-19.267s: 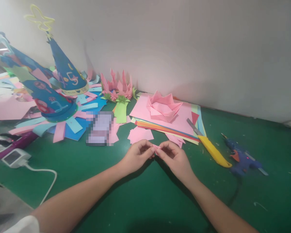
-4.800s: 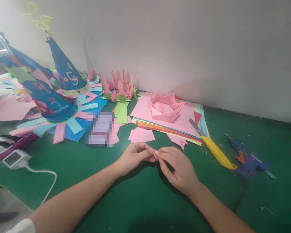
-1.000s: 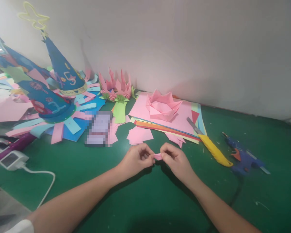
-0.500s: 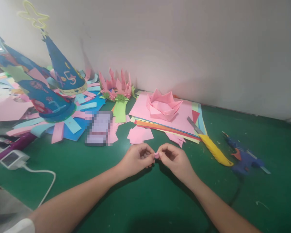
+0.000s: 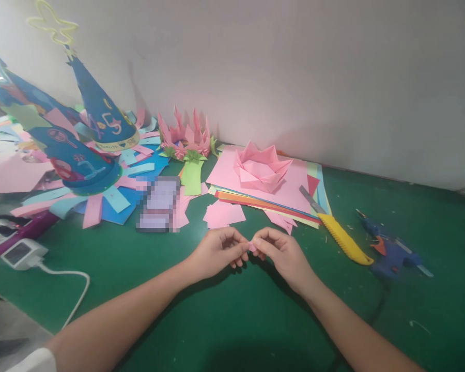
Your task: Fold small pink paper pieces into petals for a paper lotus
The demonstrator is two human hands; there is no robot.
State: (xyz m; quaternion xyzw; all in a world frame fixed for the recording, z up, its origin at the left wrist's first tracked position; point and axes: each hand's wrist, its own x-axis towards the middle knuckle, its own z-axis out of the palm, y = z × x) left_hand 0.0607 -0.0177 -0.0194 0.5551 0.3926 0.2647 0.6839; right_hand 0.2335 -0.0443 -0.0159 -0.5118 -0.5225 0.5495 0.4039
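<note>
Between my hands is a small folded piece of pink paper (image 5: 251, 247), mostly covered by my fingertips. My left hand (image 5: 221, 253) pinches its left side with thumb and forefinger, the other fingers curled beneath. From the right, my right hand (image 5: 279, 252) pinches the same piece, its fingers also bent. Just beyond the hands lie loose pink paper pieces (image 5: 225, 214) on the green table (image 5: 232, 320). Behind them a pink folded paper lotus (image 5: 261, 168) rests on a stack of coloured paper sheets (image 5: 220, 173).
A yellow box cutter (image 5: 344, 240) with its blade out and a blue glue gun (image 5: 395, 258) lie at right. At left are a blurred phone (image 5: 158, 204), blue cone hats (image 5: 101, 113), a pink paper crown (image 5: 186, 137), and a white charger (image 5: 23, 254) with its cable.
My fingers have shifted slightly on the small pink paper, and my right-hand fingers have curled further under it. Everything on the table stays where it was.
</note>
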